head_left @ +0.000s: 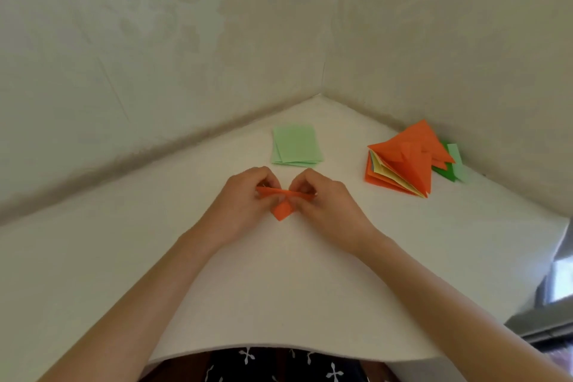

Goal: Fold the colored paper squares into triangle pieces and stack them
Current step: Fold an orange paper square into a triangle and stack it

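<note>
Centrally, over the white bench (124,273), the person's left hand (240,208) and right hand (328,206) meet, fingers curled, each pinching one end of a partly folded orange paper (281,211) held just above the surface, its lower point hanging between the two hands. Beyond them, toward the wall corner, a small pile of light green paper squares (296,146) lies flat. Well to the right, a stack of folded triangle pieces (403,164), orange on top with yellow layers showing at its edge, sits by the wall, with green scraps (451,169) tucked behind it.
</note>
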